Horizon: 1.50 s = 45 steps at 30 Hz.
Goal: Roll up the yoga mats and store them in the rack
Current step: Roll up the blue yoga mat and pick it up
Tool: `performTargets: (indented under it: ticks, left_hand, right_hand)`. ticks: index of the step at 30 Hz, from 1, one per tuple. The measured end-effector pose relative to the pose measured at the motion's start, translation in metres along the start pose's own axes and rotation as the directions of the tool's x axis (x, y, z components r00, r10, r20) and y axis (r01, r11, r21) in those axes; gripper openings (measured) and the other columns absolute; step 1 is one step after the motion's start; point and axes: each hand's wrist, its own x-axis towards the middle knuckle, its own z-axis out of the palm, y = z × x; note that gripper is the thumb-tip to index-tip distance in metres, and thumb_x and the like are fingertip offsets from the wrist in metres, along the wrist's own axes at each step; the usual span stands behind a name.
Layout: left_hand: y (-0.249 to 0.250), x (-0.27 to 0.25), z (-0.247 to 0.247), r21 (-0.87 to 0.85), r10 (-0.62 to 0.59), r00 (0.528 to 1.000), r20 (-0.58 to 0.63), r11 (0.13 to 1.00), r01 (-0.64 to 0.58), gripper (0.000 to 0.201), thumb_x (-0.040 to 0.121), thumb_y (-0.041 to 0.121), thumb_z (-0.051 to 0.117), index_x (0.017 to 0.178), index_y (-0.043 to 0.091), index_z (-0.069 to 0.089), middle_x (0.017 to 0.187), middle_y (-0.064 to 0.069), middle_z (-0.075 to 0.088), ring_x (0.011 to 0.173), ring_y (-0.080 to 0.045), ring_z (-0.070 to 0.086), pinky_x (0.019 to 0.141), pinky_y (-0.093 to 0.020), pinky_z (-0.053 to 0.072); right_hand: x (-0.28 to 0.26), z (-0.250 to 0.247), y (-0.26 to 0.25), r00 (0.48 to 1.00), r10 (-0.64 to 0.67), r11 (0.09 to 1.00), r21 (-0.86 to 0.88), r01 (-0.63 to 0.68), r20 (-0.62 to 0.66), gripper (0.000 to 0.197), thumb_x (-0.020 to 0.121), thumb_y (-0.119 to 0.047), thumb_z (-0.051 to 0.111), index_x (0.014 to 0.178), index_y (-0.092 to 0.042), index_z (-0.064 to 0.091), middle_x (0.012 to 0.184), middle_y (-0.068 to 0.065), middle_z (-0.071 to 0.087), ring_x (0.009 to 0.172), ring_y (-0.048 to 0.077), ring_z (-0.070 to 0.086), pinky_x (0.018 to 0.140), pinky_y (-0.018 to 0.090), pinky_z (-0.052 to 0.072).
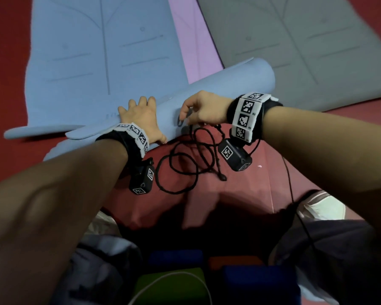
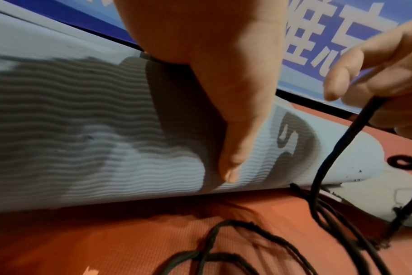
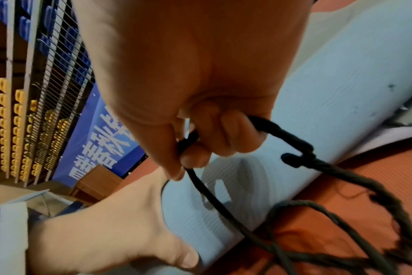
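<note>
Left hand (image 1: 139,118) spread flat, pressing rolled blue mat (image 1: 218,89). Right hand (image 1: 204,108) pinching black cord (image 1: 185,166). Mat likely light, springy foam; hold mid-roll.

Cord (image 1: 185,164) lies before rolled mat (image 1: 207,95).

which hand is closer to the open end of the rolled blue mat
Right. The right hand pinches the black cord nearer the rolled blue mat's open end; the left hand presses farther along.
</note>
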Motion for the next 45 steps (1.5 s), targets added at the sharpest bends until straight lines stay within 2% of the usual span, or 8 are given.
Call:
performTargets:
  ticks: [8,20,24,27,31,36,42,45]
  left_hand:
    - [0.001,0.004,-0.051,0.116,0.045,0.996,-0.08,0.993,-0.035,0.11,0.04,0.064,0.086,0.129,0.019,0.041,0.121,-0.003,0.051,0.114,-0.032,0.046,0.091,-0.05,0.038]
    - [-0.009,-0.003,-0.155,0.455,0.278,0.933,-0.228,0.878,-0.15,0.098,0.041,0.053,0.086,0.124,0.02,0.045,0.112,-0.002,0.054,0.106,-0.03,0.051,0.092,-0.051,0.039]
    - [-0.009,-0.003,-0.19,0.524,0.341,0.9,-0.273,0.837,-0.158,0.095,0.043,0.046,0.085,0.126,0.022,0.044,0.113,0.0,0.055,0.108,-0.029,0.051,0.101,-0.058,0.035]
    - [-0.009,-0.003,-0.205,0.545,0.362,0.884,-0.296,0.824,-0.155,0.091,0.049,0.038,0.085,0.13,0.024,0.045,0.118,0.001,0.057,0.114,-0.028,0.051,0.108,-0.067,0.023]
    - [-0.003,-0.004,-0.216,0.542,0.384,0.87,-0.311,0.823,-0.17,0.081,0.06,0.03,0.079,0.133,0.024,0.043,0.118,0.002,0.057,0.115,-0.027,0.05,0.11,-0.073,0.016]
    - [0.004,0.001,-0.216,0.545,0.397,0.872,-0.286,0.816,-0.193,0.084,0.063,0.025,0.077,0.137,0.024,0.039,0.12,0.002,0.056,0.117,-0.026,0.05,0.11,-0.076,0.012]
    - [0.005,0.002,-0.215,0.566,0.424,0.861,-0.281,0.798,-0.208,0.077,0.068,0.019,0.071,0.138,0.024,0.04,0.12,0.001,0.055,0.118,-0.027,0.048,0.11,-0.076,0.009]
    - [0.006,0.005,-0.21,0.574,0.431,0.861,-0.269,0.79,-0.216,0.074,0.07,0.018,0.069,0.139,0.024,0.04,0.119,0.001,0.055,0.118,-0.027,0.049,0.11,-0.076,0.009]
  right_hand:
    - [-0.018,-0.017,-0.033,0.958,-0.056,0.981,-0.162,0.105,0.281,0.009,0.09,-0.013,0.064,0.098,-0.011,0.069,0.069,0.005,0.07,0.045,0.007,0.054,0.049,0.024,0.049]
    - [-0.026,-0.07,-0.079,0.983,-0.107,0.957,-0.254,0.142,0.149,0.01,0.082,-0.008,0.07,0.088,-0.016,0.074,0.075,-0.003,0.07,0.064,0.004,0.059,0.072,0.021,0.047]
    - [-0.032,-0.099,-0.104,0.991,-0.133,0.94,-0.317,0.13,0.013,0.011,0.083,-0.01,0.067,0.091,-0.016,0.069,0.063,-0.01,0.063,0.048,-0.004,0.056,0.066,0.024,0.05]
    - [-0.039,-0.124,-0.115,0.989,-0.081,0.959,-0.281,0.042,-0.128,0.015,0.084,-0.01,0.062,0.09,-0.021,0.07,0.068,-0.001,0.067,0.053,0.012,0.068,0.056,0.032,0.059]
    - [-0.035,-0.159,-0.113,0.882,-0.025,0.929,-0.336,-0.153,-0.47,0.03,0.087,-0.007,0.053,0.094,-0.025,0.075,0.085,0.0,0.066,0.081,0.023,0.068,0.066,0.027,0.049]
    - [-0.036,-0.174,-0.102,0.81,0.123,0.956,-0.151,-0.252,-0.573,0.039,0.083,0.004,0.042,0.098,-0.011,0.076,0.091,0.014,0.069,0.065,0.031,0.067,0.054,0.04,0.06]
    - [-0.033,-0.212,-0.1,0.589,0.085,0.996,0.064,-0.057,-0.804,0.047,0.074,0.001,0.03,0.082,-0.022,0.071,0.088,0.012,0.066,0.073,0.034,0.069,0.065,0.043,0.061]
    - [-0.029,-0.212,-0.107,0.596,0.095,0.993,0.12,0.003,-0.797,0.045,0.074,0.001,0.031,0.079,-0.024,0.068,0.087,0.012,0.067,0.073,0.03,0.07,0.058,0.036,0.058]
